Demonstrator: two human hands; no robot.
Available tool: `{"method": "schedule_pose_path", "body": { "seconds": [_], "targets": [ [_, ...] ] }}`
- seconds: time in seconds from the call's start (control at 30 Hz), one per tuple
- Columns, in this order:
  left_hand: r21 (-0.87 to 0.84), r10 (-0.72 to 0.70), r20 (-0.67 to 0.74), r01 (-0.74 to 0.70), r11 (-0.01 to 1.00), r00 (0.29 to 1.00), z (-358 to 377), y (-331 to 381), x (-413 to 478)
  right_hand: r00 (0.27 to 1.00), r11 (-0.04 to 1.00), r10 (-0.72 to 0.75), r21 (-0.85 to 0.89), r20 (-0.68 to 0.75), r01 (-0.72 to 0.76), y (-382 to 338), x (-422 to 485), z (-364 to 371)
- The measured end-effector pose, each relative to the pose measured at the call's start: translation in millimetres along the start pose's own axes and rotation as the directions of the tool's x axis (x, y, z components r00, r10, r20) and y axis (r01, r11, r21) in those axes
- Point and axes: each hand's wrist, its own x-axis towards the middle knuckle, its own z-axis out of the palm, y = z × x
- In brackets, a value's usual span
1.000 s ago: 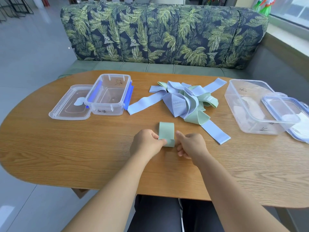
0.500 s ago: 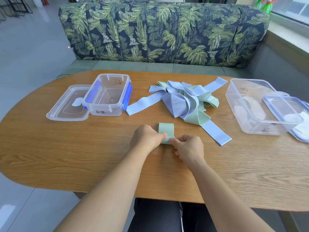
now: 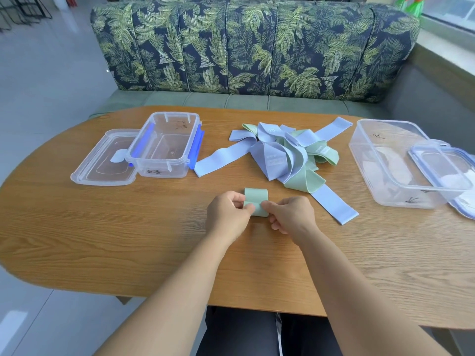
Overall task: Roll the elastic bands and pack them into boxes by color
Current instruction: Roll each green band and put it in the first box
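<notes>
I have the green band (image 3: 256, 201) on the table (image 3: 102, 240) right in front of me, on the near side of the pile (image 3: 282, 158) of loose blue and green bands. Its near end is wound into a small roll, and a short flat tail lies pointing away from me. My left hand (image 3: 228, 214) pinches the roll's left end between thumb and curled fingers. My right hand (image 3: 290, 214) pinches the right end the same way, so both hands are closed on the band.

To do this step well, I'd push the roll forward over the tail with even pressure from both thumbs, so that the edges stack flush and the roll doesn't cone out to one side. The fabric looks springy, so I judge it will loosen if either pinch slackens before the tail is wound in. I'd hold tension until the end is tucked under.

After that it goes in a box. The left box (image 3: 164, 150) and right box (image 3: 385, 163) both stand open, but the handwritten marks are too small for me to read, so I can't say which takes green.
</notes>
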Motion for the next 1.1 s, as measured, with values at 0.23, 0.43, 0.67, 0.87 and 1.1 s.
{"method": "schedule_pose_path", "body": {
  "seconds": [0.23, 0.43, 0.67, 0.87, 1.1],
  "targets": [
    [0.079, 0.001, -0.032, 0.001, 0.997, 0.999, 3.8, 5.4, 9.2, 1.000, 0.998, -0.029, -0.055, 0.008, 0.029, -6.2, 8.1, -1.3],
    [0.166, -0.062, -0.009, 0.062, 0.984, 0.998, 0.0, 16.3, 16.5, 0.992, 0.989, -0.092, 0.106, -0.083, 0.101, 5.1, 1.6, 1.5],
    [0.194, -0.050, -0.070, 0.062, 0.979, 0.996, 5.5, 23.4, 14.2, 0.978, 0.986, -0.164, 0.019, -0.128, 0.167, 6.5, -8.8, 13.7],
    [0.313, -0.021, -0.041, 0.033, 0.949, 0.999, 8.2, 23.0, 2.8, 0.969, 0.982, -0.188, 0.004, -0.162, 0.191, 2.0, -8.1, 13.1],
    [0.333, -0.031, -0.006, 0.031, 0.942, 1.000, 4.9, 20.0, 15.3, 0.984, 0.988, -0.153, 0.001, -0.086, 0.154, -0.6, 7.7, 8.2]
  ]
}}
